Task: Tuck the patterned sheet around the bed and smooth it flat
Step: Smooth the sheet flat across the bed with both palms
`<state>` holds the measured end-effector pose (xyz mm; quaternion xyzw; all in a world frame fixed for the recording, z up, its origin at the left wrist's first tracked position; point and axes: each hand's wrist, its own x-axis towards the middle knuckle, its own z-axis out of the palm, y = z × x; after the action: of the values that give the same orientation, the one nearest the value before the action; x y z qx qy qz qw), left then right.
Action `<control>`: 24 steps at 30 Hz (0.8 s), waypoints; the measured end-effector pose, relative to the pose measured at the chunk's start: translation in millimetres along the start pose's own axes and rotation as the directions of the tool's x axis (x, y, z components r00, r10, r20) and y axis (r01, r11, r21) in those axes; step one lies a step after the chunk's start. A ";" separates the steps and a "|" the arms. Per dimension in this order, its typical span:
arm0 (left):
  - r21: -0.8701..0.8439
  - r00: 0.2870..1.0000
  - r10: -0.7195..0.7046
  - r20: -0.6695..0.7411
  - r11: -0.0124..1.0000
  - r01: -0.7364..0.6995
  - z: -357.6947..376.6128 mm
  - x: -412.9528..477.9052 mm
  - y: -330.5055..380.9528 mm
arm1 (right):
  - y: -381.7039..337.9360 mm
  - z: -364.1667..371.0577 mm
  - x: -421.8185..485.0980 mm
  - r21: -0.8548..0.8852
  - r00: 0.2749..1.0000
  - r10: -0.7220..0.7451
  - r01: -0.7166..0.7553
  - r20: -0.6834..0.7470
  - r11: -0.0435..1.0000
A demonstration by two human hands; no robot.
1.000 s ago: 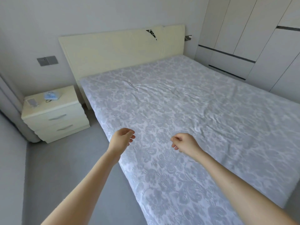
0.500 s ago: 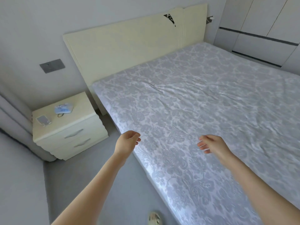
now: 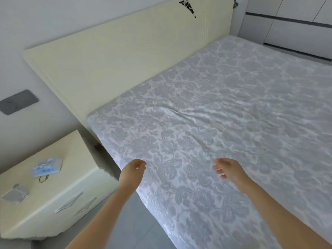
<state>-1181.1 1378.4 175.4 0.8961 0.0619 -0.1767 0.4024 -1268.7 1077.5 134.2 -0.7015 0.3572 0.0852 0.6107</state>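
A grey-and-white floral patterned sheet (image 3: 224, 123) covers the whole bed, with a raised crease running across it near the head end and fine ripples toward the right. My left hand (image 3: 133, 170) hovers over the bed's left edge, fingers loosely curled, holding nothing. Over the sheet a little further in, my right hand (image 3: 227, 168) is held with fingers spread and empty. Neither hand clearly touches the fabric.
A cream headboard (image 3: 125, 56) stands against the wall behind the bed. A cream nightstand (image 3: 53, 194) with two drawers sits left of the bed, carrying a blue packet (image 3: 47, 167) and a small grey item. White wardrobe doors (image 3: 296, 24) line the far right.
The view has moved closer to the head of the bed and the nightstand. Both hands have travelled with it, and my right hand's fingers have opened out.
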 end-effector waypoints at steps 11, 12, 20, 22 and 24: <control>0.407 0.882 0.363 0.301 0.787 -0.463 58.5 275.7 -13.2 | -37.0 89.7 179.2 -0.262 0.998 0.009 -0.026 -0.065 0.965; 0.451 0.843 0.420 0.336 0.714 -0.535 67.2 303.0 -19.3 | -31.6 97.9 200.2 -0.258 0.998 0.007 -0.024 -0.067 0.966; 0.671 0.744 0.454 0.490 0.347 -0.655 154.0 443.1 -68.0 | 27.6 152.2 351.8 -0.747 0.986 -0.044 -0.092 -0.160 0.659; 0.669 0.725 0.476 0.497 0.323 -0.670 154.1 433.7 -117.6 | 67.9 195.5 346.6 -0.901 0.980 -0.141 -0.067 -0.140 0.429; 0.620 0.694 0.511 0.507 0.343 -0.705 138.6 412.9 -163.2 | 102.1 245.6 305.0 -0.913 0.953 -0.304 0.114 -0.011 0.390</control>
<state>-875.5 1371.5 -175.1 0.9054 -0.4072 -0.1201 0.0114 -1030.0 1181.8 -175.4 -0.9625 0.2157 0.1236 0.1085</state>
